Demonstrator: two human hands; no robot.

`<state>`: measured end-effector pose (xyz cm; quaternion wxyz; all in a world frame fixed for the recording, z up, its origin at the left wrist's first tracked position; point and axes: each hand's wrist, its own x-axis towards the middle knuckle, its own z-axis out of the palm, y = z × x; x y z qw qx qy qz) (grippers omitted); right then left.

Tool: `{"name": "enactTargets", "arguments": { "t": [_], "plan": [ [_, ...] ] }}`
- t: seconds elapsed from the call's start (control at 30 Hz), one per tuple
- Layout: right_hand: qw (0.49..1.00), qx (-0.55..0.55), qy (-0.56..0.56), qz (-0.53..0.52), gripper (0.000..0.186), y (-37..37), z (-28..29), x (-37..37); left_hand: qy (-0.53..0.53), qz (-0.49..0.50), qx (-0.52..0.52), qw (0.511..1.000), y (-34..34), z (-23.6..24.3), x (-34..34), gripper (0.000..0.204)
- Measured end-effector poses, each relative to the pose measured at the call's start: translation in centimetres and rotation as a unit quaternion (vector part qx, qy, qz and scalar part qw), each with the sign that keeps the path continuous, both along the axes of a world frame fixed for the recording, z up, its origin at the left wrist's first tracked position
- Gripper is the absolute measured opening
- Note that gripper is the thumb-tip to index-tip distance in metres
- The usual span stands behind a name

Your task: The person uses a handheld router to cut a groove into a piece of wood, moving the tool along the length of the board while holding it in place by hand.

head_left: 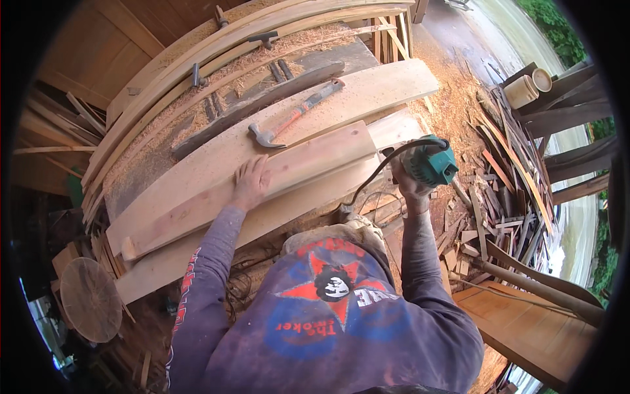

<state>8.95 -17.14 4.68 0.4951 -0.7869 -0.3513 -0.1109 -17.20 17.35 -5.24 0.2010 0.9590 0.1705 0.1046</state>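
My left hand [252,182] lies with fingers stretched out on a thick, long wooden beam [190,215], left of its middle. My right hand [412,188] is wrapped round a teal-green corded power tool [433,164] at the right end of that beam. The tool's underside is hidden, so its exact kind and whether it touches the wood do not show. Its black cord [373,178] loops down toward my waist. Beyond the beam, a claw hammer [295,117] with a worn reddish handle rests on a wide pale board [387,84].
Long curved planks [243,36] line the bench's far side, with clamps [264,38] and wood shavings among them. A heap of offcuts [505,197] lies to the right, below a white bucket [522,92]. A round wire-guarded disc [90,300] stands at lower left.
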Motion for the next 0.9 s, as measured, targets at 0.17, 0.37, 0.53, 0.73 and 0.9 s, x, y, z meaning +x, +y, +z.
{"name": "enactTargets", "arguments": {
  "t": [0.17,0.37,0.53,0.73,0.9],
  "plan": [
    [0.969,0.191,0.146,0.054,0.052,3.0,-1.9,2.4,0.000,-0.071,0.017,0.997,-8.3,3.7,9.6,0.110],
    [0.983,0.172,0.020,0.061,0.042,5.1,-1.6,2.9,0.018,-0.050,0.010,0.999,-12.8,3.5,15.9,0.141],
    [0.985,0.118,0.110,0.060,0.040,6.8,-0.5,1.1,-0.034,-0.038,0.000,0.999,-13.2,2.7,16.1,0.145],
    [0.992,0.095,-0.063,0.060,0.049,6.7,-3.5,3.3,-0.023,0.017,0.026,0.999,-14.8,2.1,17.1,0.130],
    [0.995,0.051,-0.088,0.014,0.008,8.1,-2.9,4.0,0.002,0.031,0.023,0.999,-14.7,2.4,17.3,0.083]
  ]
}}
